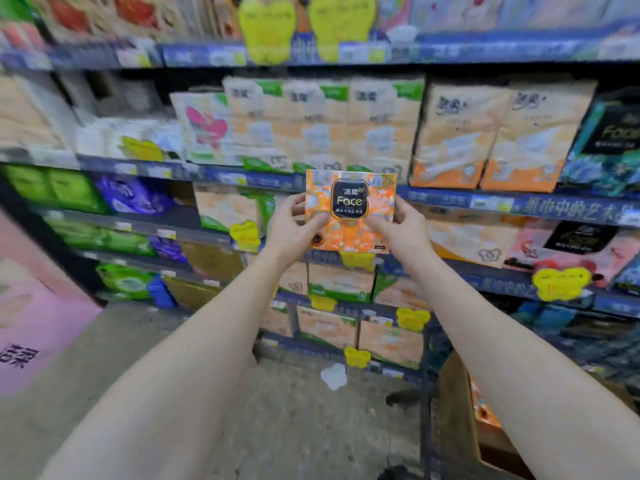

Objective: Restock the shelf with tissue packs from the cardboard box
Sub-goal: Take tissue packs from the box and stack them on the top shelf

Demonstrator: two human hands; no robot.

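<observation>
An orange tissue pack with a black "Face" label is held up at arm's length in front of the shelf. My left hand grips its left edge, thumb on the front. My right hand grips its right edge the same way. The pack faces me, upright, level with the blue rail of the middle shelf. The cardboard box stands low at the right, partly hidden behind my right forearm, with orange packs showing inside.
Rows of tissue packs fill the shelves: orange and white ones at upper right, green ones at left. Yellow price tags hang from the rails. A pink box stands at left. A dark cart frame rises beside the cardboard box.
</observation>
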